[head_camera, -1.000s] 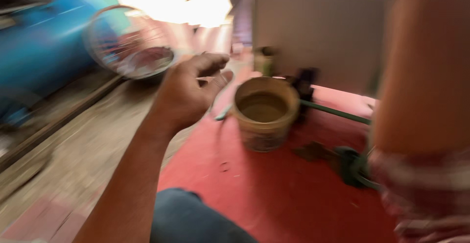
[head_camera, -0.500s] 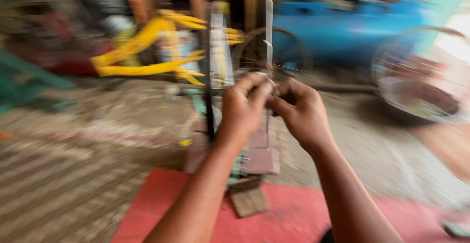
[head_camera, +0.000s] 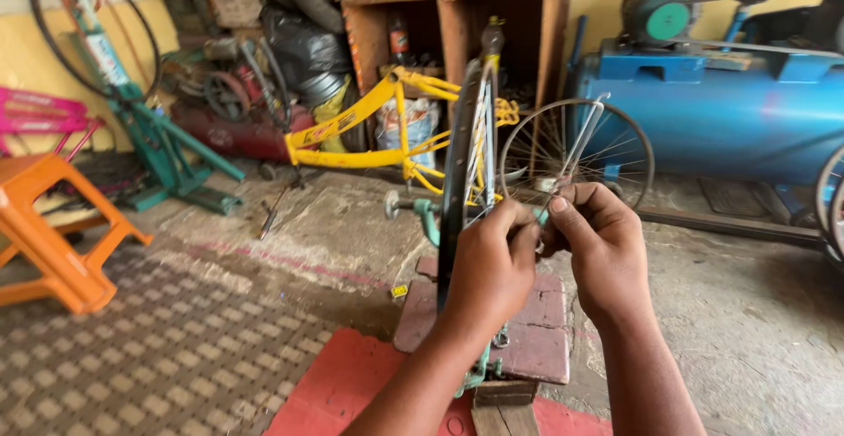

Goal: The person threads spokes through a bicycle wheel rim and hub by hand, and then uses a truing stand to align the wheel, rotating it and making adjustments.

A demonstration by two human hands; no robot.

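Observation:
A bicycle wheel (head_camera: 466, 137) with a dark tyre stands upright, edge-on to me, in a teal truing stand (head_camera: 426, 212) on a maroon block (head_camera: 536, 348). My left hand (head_camera: 492, 265) and my right hand (head_camera: 593, 243) meet just right of the rim, fingers pinched together. A bundle of thin silver spokes (head_camera: 576, 150) rises up and to the right from my right hand's fingers. What the left fingertips pinch is hidden between the two hands.
A bare spoked rim (head_camera: 576, 150) leans against a blue compressor tank (head_camera: 730, 106). A yellow bike frame (head_camera: 369, 133), wooden shelves (head_camera: 457, 23), an orange stool (head_camera: 48, 225) and a teal stand with a wheel (head_camera: 132, 93) are around. A red mat (head_camera: 343, 383) lies below.
The view has swung left from a red table with a bucket to the wheel in the stand. Both hands have come together at the rim, and the picture is now sharp.

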